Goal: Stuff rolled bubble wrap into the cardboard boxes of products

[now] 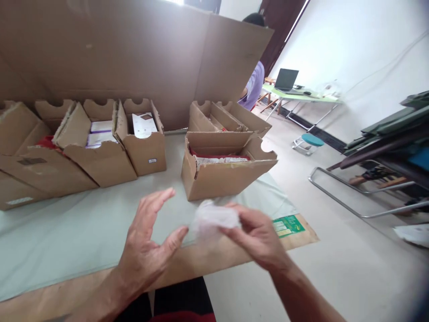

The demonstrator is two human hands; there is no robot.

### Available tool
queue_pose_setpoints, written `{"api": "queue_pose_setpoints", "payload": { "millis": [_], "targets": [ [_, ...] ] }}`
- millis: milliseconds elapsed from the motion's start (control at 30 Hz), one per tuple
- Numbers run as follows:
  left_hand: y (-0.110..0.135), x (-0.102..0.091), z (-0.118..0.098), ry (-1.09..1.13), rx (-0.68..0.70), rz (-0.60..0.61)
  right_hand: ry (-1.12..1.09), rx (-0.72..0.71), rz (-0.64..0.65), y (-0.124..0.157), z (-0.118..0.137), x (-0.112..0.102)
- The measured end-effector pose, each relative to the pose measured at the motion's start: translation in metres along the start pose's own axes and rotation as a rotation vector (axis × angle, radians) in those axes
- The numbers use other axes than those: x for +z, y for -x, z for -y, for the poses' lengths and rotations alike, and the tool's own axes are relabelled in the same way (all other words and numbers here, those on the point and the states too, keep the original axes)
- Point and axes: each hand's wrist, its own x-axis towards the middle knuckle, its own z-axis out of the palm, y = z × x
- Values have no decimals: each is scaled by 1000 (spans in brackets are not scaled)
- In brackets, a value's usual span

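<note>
The left hand (145,243) is over the pale cloth (83,232), its thumb and fingers wide apart like a C. The right hand (258,235) points inward and pinches 1 blurry white packet (214,219), which is between the 2 hands, near a brown box (231,179).

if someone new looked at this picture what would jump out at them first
Probably the blurred whitish packet near the middle, held between thumb and fingers of the right hand, with the left hand open beside it. Next, the open-topped cardboard box just beyond the packet, and the tall cardboard panel across the back. Off to the upper right, the teal stool stands out against the pale floor.
</note>
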Motion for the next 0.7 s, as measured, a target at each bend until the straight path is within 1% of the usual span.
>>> {"api": "queue_pose_setpoints", "payload": {
  "millis": [67,100,167,200,233,267,300,367,400,433,500,567,600,633,667,700],
  "targets": [
    [-39,7,-5,-119,217,-41,66,-134,-215,-10,10,-35],
    [-56,13,-7,-165,289,-41,101,-205,-336,-18,15,-52],
    [-81,27,-10,-231,372,-11,179,-355,-534,-36,26,-81],
    [-88,34,-12,-253,389,8,228,-420,-580,-45,31,-92],
    [-91,40,-12,-268,403,20,284,-463,-584,-55,35,-103],
    [-91,45,-13,-277,416,22,343,-473,-551,-63,38,-111],
    [-88,48,-13,-282,429,17,398,-454,-495,-71,40,-117],
    [-79,51,-13,-289,447,-4,479,-371,-371,-83,39,-126],
    [-74,51,-13,-290,452,-11,499,-337,-334,-87,37,-128],
    [-71,51,-13,-289,454,-16,509,-319,-328,-90,34,-128],
    [-70,51,-13,-275,459,-24,523,-334,-386,-95,30,-124],
    [-75,51,-15,-241,446,-43,556,-382,-473,-97,29,-114],
    [-78,51,-16,-215,419,-57,576,-409,-483,-97,31,-107],
    [-83,51,-18,-181,373,-69,594,-431,-457,-97,34,-100],
    [-87,50,-21,-135,312,-78,605,-443,-395,-96,39,-92],
    [-90,49,-24,-76,236,-78,608,-443,-306,-96,44,-85]
  ]
}}
